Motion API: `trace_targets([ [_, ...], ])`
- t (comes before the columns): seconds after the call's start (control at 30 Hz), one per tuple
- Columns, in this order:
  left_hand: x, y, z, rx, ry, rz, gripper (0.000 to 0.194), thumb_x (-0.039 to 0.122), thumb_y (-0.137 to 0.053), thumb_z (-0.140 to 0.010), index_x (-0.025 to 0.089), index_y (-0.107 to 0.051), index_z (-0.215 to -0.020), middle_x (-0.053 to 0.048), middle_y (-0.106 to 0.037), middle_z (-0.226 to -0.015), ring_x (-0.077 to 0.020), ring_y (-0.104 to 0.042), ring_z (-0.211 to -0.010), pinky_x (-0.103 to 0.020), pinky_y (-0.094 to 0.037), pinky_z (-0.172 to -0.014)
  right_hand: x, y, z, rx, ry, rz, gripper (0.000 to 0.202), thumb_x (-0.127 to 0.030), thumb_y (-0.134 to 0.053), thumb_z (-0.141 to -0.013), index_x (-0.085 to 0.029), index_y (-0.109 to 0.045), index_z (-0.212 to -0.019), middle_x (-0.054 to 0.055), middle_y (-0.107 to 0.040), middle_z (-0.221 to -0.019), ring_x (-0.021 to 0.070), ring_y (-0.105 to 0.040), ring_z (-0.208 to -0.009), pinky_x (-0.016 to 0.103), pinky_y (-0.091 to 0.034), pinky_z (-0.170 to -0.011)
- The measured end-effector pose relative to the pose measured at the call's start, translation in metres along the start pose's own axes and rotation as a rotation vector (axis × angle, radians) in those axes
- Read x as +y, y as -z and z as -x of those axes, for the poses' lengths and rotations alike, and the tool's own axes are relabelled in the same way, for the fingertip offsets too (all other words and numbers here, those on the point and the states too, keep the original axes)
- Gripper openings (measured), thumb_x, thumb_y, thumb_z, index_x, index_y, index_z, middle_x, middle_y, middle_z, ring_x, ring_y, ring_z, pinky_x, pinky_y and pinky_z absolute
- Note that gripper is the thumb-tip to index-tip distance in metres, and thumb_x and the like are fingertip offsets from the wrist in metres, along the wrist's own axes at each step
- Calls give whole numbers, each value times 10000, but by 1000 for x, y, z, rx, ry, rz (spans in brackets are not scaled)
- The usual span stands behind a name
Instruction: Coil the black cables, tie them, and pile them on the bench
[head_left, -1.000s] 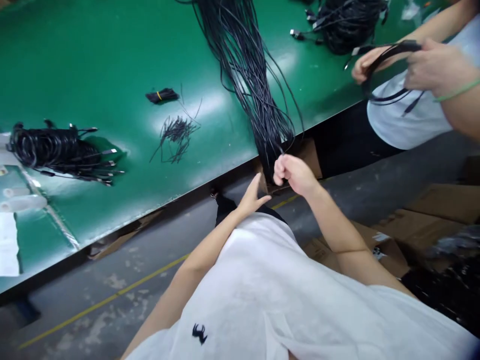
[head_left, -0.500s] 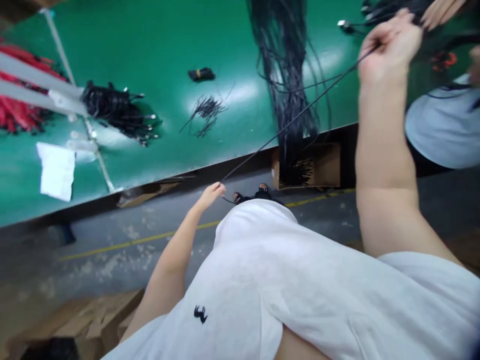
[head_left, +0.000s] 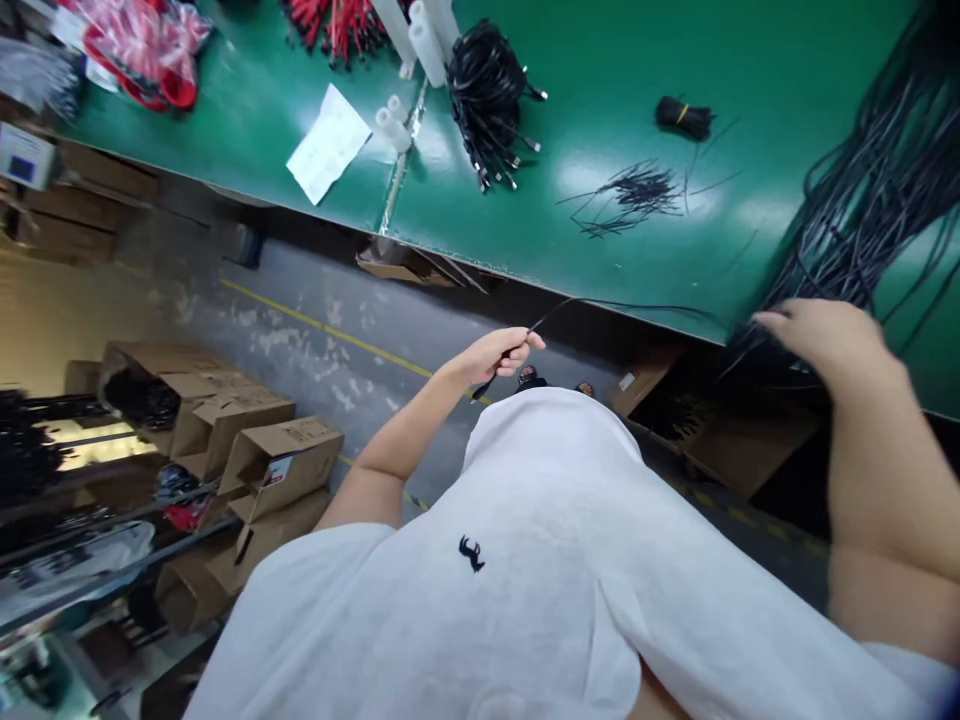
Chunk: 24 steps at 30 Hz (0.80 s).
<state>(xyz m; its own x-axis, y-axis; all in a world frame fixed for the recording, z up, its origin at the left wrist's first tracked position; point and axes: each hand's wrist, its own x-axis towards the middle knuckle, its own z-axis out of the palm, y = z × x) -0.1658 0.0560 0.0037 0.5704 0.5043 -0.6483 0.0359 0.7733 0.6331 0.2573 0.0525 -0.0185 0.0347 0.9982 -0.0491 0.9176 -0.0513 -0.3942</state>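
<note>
Near the middle of the head view, the person's left hand (head_left: 499, 355) is closed around a thin black cable (head_left: 637, 306), with a short end sticking out below the fist toward the lower left. From that grip the cable climbs to the right, crosses the front edge of the green table (head_left: 750, 60), then runs almost level along it toward the large bundle (head_left: 847, 230) at the right of the frame. Its long axis therefore lies mostly left to right, with the left hand clearly nearer the free end. At the right of the frame, the right hand (head_left: 832, 335) is at the lower end of the bundle, close to where the cable meets it; the fingers are blurred and partly hidden, so whether they pinch a strand cannot be told. Between the hands the cable bows slightly. Above it, near the upper right, lie a pile of thin strips (head_left: 646, 190) and a small tied bunch (head_left: 684, 118).
</note>
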Motion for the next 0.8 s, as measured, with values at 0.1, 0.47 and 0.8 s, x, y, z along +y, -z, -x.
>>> trace_targets([
  [0.1,12,-25,4,-133,60,-32,290,384,-628,-904,98,-644,-951,60,-358,-602,-24,-291,-424,-128,-225,-359,-104,-21,10,-34,291,-83,469,-395,-688,-871,-108,-668,-1242,238,-507,-1433,284,-427,-1389,439,-370,-1073],
  [0.47,72,77,75,414,-599,6,256,414,-548,-963,175,-612,-899,100,-259,-504,-20,-180,-367,-125,-168,-327,-79,-87,81,-387,-80,-131,233,-265,-456,-947,-202,-680,-947,79,-732,-974,208,-666,-833,269,-426,-696],
  [0.8,-10,-35,-2,-197,-162,-452,375,495,-632,-879,152,-702,-1013,-73,-721,-892,-189,-661,-920,-330,-489,-913,-181,-16,53,-157,258,-283,262,-349,-499,-958,-209,-721,-956,45,-738,-957,192,-659,-874,270,-416,-736],
])
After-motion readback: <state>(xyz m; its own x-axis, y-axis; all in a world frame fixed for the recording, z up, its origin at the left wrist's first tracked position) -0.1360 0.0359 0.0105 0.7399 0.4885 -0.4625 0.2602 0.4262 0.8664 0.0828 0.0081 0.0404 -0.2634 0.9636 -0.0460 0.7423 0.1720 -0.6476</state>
